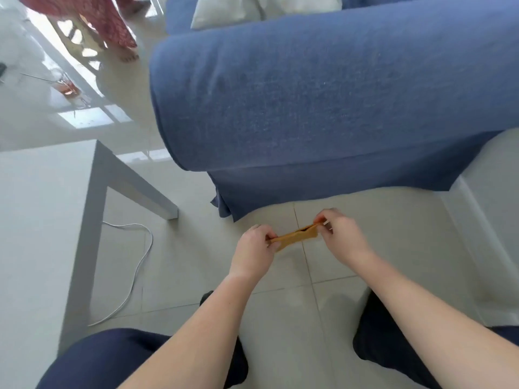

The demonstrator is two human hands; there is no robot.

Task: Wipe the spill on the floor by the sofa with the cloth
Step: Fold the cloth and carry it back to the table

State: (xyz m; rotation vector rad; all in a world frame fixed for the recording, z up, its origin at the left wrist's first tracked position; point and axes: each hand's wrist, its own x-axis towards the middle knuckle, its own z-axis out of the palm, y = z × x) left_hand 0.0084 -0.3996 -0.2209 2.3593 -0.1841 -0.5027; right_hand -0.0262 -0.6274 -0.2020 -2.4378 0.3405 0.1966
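Observation:
A small orange-yellow cloth (295, 236) is stretched between both hands, just above the pale tiled floor (331, 265) in front of the blue sofa (323, 94). My left hand (254, 254) pinches the cloth's left end. My right hand (341, 234) pinches its right end, slightly higher. The cloth looks folded or bunched into a narrow strip. I cannot make out a spill on the tiles below the hands.
A white table (39, 220) with a grey leg (140, 189) stands at the left; a white cable (137, 265) lies on the floor beside it. My dark-trousered knees (118, 357) frame the bottom. Another person's patterned clothing (112, 26) and a glass (66, 85) sit far left.

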